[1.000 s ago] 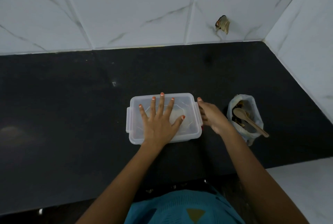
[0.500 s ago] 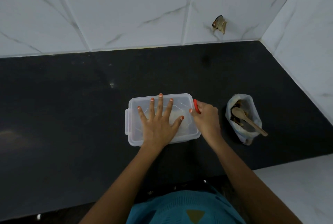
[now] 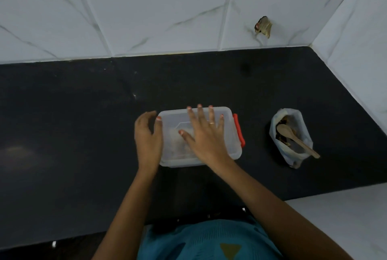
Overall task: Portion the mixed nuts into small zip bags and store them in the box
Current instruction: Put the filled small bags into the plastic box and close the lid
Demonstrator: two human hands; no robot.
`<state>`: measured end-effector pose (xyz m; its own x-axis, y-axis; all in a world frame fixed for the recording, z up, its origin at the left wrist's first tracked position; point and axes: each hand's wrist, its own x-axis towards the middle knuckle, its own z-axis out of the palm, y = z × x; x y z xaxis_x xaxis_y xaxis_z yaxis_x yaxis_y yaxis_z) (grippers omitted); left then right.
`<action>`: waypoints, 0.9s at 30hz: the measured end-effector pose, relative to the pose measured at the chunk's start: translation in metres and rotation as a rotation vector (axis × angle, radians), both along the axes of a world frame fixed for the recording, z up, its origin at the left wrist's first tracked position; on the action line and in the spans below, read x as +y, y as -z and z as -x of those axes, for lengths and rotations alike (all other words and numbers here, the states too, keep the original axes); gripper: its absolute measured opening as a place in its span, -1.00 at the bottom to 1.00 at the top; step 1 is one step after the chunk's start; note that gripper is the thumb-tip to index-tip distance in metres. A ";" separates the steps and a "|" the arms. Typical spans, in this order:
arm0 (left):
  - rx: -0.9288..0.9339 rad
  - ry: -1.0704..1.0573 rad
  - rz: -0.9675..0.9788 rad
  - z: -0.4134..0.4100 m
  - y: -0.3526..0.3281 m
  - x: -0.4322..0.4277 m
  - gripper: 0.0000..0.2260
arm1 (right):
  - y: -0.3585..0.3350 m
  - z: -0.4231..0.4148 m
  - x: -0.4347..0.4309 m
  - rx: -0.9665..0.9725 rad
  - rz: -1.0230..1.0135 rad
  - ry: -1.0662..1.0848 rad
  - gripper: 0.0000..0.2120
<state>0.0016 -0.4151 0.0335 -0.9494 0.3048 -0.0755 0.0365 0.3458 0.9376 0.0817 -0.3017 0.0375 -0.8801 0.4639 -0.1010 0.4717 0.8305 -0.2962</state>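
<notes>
— How many boxes are on the dark surface (image 3: 73, 134)?

— One clear box (image 3: 230, 134), lid on, one red latch (image 3: 238, 130) on its right end. The right hand (image 3: 206, 136) lies flat on the lid, fingers spread, gripping nothing. The left hand (image 3: 147, 136) cups the box's left end, its grip loose and curled.

— And the nuts?

— One open bag of nuts (image 3: 290, 140) stands well apart to the right, with one wooden spoon (image 3: 297, 140) resting in it.
</notes>
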 end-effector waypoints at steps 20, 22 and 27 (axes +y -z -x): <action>-0.363 0.136 0.025 -0.001 -0.002 -0.013 -0.56 | 0.019 0.013 -0.009 -0.121 -0.093 -0.049 -0.34; -0.270 0.132 0.122 -0.003 -0.002 -0.009 -0.57 | 0.020 0.013 -0.008 -0.125 -0.099 -0.045 -0.34; -0.110 0.169 0.239 -0.009 -0.001 -0.005 -0.56 | 0.020 0.014 -0.010 -0.128 -0.088 -0.042 -0.34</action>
<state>0.0110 -0.4200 0.0347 -0.8690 0.4186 -0.2638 0.0147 0.5547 0.8319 0.0674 -0.3114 0.0177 -0.8815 0.4390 -0.1740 0.4654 0.8702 -0.1617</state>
